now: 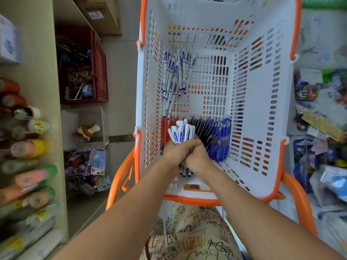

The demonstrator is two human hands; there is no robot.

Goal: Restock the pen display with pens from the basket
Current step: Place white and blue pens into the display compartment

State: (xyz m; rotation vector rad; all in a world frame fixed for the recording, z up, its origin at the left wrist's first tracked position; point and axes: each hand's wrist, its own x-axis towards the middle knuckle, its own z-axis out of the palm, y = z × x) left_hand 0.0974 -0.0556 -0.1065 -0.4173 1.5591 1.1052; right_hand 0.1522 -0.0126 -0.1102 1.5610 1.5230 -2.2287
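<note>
At lower centre of the frame, both hands, left [173, 152] and right [199, 159], clasp a bundle of white pens [181, 133] over the basket [262, 128]; more white [175, 76], blue [220, 139], black and red pens lie inside, restocking barely begun.

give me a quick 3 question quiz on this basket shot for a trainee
1. True or false: both hands grip one bundle of white pens.
2. Multiple choice: in the white basket, what lies directly right of the black pens? A) red pens B) blue pens C) rulers
3. Short answer: where are the loose white pens not yet picked up?

Key
1. True: the left hand and right hand both close around it.
2. B, the blue pens; the red pens lie on the left side.
3. Against the basket's left wall, farther from the person than the held bundle.
</note>
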